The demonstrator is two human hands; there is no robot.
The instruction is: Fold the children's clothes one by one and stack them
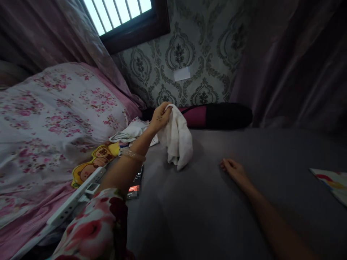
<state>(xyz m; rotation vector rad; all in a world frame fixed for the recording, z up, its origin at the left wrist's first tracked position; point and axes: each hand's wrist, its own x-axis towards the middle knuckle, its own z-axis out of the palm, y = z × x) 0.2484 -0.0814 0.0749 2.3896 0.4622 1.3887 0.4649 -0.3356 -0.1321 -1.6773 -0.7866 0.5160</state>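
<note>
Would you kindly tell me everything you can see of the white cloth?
The white cloth looks like soft, plain fabric, bunched into loose folds. It hangs from the left hand, gripped at its top, partly in front of the black-and-magenta roll. Whether its lower end touches the grey surface is unclear.

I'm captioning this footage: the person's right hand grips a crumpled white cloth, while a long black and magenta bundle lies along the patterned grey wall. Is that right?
Not quite: the head view shows the left hand gripping the crumpled white cloth; the right hand is apart from it. The long black and magenta bundle does lie along the patterned grey wall.
</note>
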